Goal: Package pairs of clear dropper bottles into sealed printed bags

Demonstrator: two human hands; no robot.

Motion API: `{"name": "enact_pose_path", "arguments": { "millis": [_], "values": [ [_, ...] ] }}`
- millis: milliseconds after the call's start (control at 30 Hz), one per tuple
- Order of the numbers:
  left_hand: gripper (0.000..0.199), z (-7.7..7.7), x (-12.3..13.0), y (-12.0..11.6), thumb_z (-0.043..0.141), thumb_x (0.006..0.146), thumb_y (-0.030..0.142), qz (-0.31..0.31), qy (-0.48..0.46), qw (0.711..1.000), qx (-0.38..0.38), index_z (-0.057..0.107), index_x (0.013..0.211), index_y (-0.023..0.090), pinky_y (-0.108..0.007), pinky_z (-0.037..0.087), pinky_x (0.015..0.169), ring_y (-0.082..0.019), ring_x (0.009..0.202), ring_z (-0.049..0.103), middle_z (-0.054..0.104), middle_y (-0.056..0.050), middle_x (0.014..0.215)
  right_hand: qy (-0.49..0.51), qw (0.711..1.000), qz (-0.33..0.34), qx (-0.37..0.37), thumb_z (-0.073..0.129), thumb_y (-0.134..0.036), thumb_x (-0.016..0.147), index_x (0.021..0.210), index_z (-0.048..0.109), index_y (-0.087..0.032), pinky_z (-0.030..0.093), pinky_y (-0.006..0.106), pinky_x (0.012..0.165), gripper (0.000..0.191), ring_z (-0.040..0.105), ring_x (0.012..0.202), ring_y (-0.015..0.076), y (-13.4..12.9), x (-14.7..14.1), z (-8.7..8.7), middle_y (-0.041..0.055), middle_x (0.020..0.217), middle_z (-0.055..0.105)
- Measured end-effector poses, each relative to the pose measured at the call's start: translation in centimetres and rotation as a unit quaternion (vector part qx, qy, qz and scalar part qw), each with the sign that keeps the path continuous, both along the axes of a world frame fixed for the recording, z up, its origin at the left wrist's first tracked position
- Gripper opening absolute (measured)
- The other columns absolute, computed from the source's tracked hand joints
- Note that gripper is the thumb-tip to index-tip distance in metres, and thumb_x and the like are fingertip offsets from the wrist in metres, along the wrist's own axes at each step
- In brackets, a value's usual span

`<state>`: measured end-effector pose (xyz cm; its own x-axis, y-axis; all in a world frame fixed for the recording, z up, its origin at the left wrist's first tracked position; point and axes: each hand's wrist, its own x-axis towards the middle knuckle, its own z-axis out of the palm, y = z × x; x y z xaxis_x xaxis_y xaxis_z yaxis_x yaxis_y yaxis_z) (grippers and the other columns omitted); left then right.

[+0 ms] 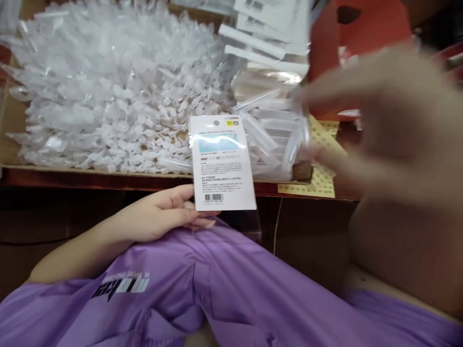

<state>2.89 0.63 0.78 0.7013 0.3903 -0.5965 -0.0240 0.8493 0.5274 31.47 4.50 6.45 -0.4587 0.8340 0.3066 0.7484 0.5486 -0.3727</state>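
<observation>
A white printed card (223, 168) with a blue panel and a barcode is held at its lower left corner by my left hand (170, 214), thumb in front and fingers behind. Clear film shows along the card's edge. My right hand (379, 125), smeared by motion, is raised at the right, near the right edge of a shallow cardboard box (108, 174); whether it holds anything is hidden by the blur. Many small clear and white plastic pieces (119, 96) fill the box's left side. Clear tubes or sleeves (275, 135) lie in its right part.
White labelled packets (271, 19) lie at the box's back right. A red container (372, 24) stands behind my right hand. Yellow dotted sheets (307, 188) stick out under the box's right corner. Purple clothing (217, 279) covers my lap below the table edge.
</observation>
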Motion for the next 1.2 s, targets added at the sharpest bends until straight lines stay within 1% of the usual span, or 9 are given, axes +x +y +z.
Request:
{"name": "enact_pose_path", "arguments": {
  "millis": [33, 100, 233, 433, 567, 700, 833, 1000, 1200],
  "values": [
    [0.038, -0.1, 0.0, 0.0, 0.071, 0.085, 0.021, 0.003, -0.005, 1.000, -0.006, 0.066, 0.122, 0.018, -0.033, 0.052, 0.097, -0.020, 0.103, 0.071, 0.074, -0.010, 0.116, -0.054, 0.992, 0.117, 0.007, 0.059, -0.053, 0.087, 0.114, 0.066, -0.011, 0.050, 0.038, 0.097, 0.050, 0.064, 0.111, 0.0248, -2.0, -2.2, -0.2, 0.0158, 0.118, 0.070],
    [0.036, -0.2, 0.0, -0.1, 0.070, 0.085, 0.018, 0.012, -0.021, 1.000, -0.014, 0.067, 0.121, 0.018, -0.031, 0.052, 0.095, -0.018, 0.098, 0.072, 0.075, -0.009, 0.111, -0.101, 0.973, 0.209, -0.007, 0.062, -0.045, 0.088, 0.115, 0.064, -0.010, 0.055, 0.045, 0.097, 0.045, 0.064, 0.115, 0.0307, -5.3, -5.6, -0.9, 0.0212, 0.126, 0.066],
    [0.036, -0.4, -0.2, -0.3, 0.066, 0.085, 0.013, 0.020, -0.052, 0.998, -0.013, 0.067, 0.120, 0.018, -0.030, 0.050, 0.094, -0.017, 0.096, 0.071, 0.077, -0.006, 0.104, -0.104, 0.977, 0.184, 0.008, 0.059, -0.023, 0.090, 0.106, 0.066, -0.008, 0.056, 0.048, 0.097, 0.022, 0.065, 0.116, 0.0317, -7.9, -8.3, -2.9, 0.0235, 0.125, 0.066],
    [0.031, -0.5, -0.2, -0.8, 0.065, 0.088, 0.022, 0.019, -0.024, 0.999, 0.036, 0.067, 0.119, 0.017, -0.030, 0.049, 0.092, -0.017, 0.095, 0.069, 0.075, -0.006, 0.103, -0.116, 0.979, 0.161, 0.042, 0.059, -0.020, 0.090, 0.105, 0.062, -0.014, 0.053, 0.051, 0.100, 0.017, 0.063, 0.120, 0.0306, -8.5, -8.2, -3.8, 0.0216, 0.128, 0.065],
    [0.027, -0.7, 0.2, -1.1, 0.069, 0.085, 0.014, 0.064, -0.023, 0.994, 0.081, 0.068, 0.112, 0.016, -0.025, 0.049, 0.093, -0.014, 0.096, 0.070, 0.076, -0.004, 0.102, -0.061, 0.987, 0.150, -0.017, 0.060, -0.035, 0.090, 0.110, 0.060, -0.011, 0.055, 0.048, 0.099, 0.031, 0.060, 0.123, 0.0308, -8.3, -7.6, -3.5, 0.0241, 0.127, 0.064],
    [0.026, -0.7, 0.2, -1.2, 0.068, 0.085, 0.010, 0.076, -0.045, 0.994, 0.059, 0.066, 0.111, 0.016, -0.022, 0.052, 0.085, -0.012, 0.090, 0.073, 0.078, -0.003, 0.093, -0.108, 0.988, 0.104, 0.037, 0.066, -0.026, 0.087, 0.123, 0.058, -0.003, 0.055, 0.048, 0.100, 0.043, 0.059, 0.125, 0.0351, -7.4, -6.6, -3.7, 0.0270, 0.129, 0.062],
    [0.031, -0.6, 0.2, -1.1, 0.070, 0.083, 0.007, 0.077, -0.042, 0.995, 0.050, 0.065, 0.113, 0.016, -0.023, 0.052, 0.089, -0.013, 0.092, 0.073, 0.079, -0.004, 0.096, -0.119, 0.985, 0.114, 0.043, 0.065, -0.022, 0.087, 0.126, 0.058, -0.004, 0.053, 0.052, 0.101, 0.043, 0.060, 0.122, 0.0349, -7.1, -6.3, -4.5, 0.0235, 0.128, 0.064],
    [0.030, -0.3, 0.1, -0.9, 0.068, 0.085, 0.011, 0.073, -0.018, 0.996, 0.050, 0.065, 0.115, 0.015, -0.025, 0.053, 0.090, -0.014, 0.089, 0.074, 0.078, -0.004, 0.095, -0.098, 0.987, 0.118, 0.045, 0.060, -0.014, 0.090, 0.137, 0.050, -0.005, 0.054, 0.048, 0.102, 0.049, 0.049, 0.134, 0.0323, -7.5, -6.5, -5.2, 0.0229, 0.134, 0.060],
    [0.027, -0.5, -0.1, -0.8, 0.073, 0.083, 0.016, 0.080, -0.002, 0.997, -0.006, 0.068, 0.110, 0.015, -0.021, 0.056, 0.082, -0.013, 0.083, 0.074, 0.079, -0.005, 0.090, -0.091, 0.988, 0.110, 0.059, 0.063, -0.010, 0.087, 0.122, 0.059, 0.000, 0.055, 0.042, 0.103, 0.037, 0.059, 0.124, 0.0316, -7.7, -7.1, -5.1, 0.0235, 0.124, 0.066]
  ]
}}
